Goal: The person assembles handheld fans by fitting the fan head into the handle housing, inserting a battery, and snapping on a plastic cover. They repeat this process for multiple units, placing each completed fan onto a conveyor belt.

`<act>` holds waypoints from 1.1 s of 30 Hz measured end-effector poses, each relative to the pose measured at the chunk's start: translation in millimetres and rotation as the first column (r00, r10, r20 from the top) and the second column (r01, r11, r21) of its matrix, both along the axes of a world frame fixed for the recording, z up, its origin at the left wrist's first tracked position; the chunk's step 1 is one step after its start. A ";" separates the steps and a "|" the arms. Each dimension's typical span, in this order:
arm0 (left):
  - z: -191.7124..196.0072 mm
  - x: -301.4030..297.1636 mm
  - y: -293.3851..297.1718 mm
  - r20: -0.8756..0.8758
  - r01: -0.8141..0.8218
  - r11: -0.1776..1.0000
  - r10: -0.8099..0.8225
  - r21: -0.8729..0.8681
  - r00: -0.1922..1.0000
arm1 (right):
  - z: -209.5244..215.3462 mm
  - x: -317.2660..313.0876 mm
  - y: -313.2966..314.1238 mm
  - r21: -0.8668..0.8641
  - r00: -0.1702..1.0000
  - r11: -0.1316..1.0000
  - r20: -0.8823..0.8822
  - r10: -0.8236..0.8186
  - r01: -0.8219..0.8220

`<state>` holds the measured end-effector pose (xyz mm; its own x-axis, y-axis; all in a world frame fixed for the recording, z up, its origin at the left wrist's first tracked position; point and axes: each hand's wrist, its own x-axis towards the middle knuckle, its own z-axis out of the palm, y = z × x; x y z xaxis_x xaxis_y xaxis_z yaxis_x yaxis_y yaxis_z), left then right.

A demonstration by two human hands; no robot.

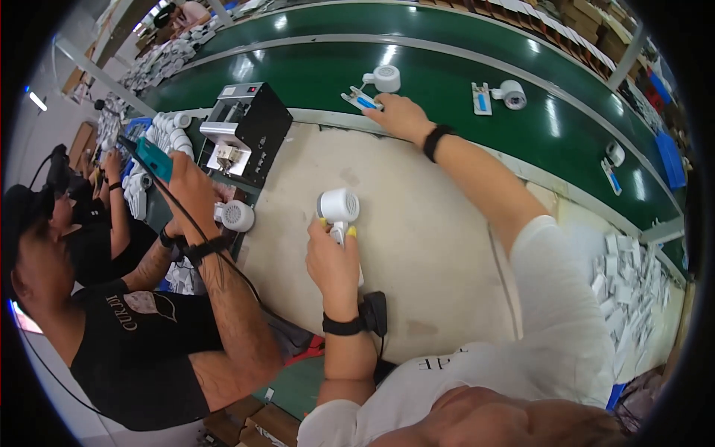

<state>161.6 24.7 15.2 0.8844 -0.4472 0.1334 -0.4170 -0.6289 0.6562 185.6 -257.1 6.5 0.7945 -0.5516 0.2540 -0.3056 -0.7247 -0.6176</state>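
The left hand has its fingers round the handle of a white round-headed device over the table, pale surface stretching right! The right hand crosses the far edge to a second device on the green belt; gripped or not, can't tell. A black machine hems the far left.

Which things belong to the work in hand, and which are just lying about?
Work in hand:
white round-headed plastic device in the left hand
flat white piece with blue strip, at the right hand

Apparently outside it:
boxy black-and-silver machine
heap of slim white pieces, far right
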 end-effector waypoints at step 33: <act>35.2 -160.2 -28.7 -0.505 -0.091 0.581 -0.765 -0.809 -0.400 | 36.2 -382.1 175.4 0.365 0.943 0.931 0.313 -0.108 -0.015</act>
<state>1.4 -4.0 50.5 -0.1916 -0.9734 -0.1252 0.8223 -0.2289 0.5210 -196.4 -81.7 42.6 0.6736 -0.6880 0.2701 -0.0732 -0.4258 -0.9018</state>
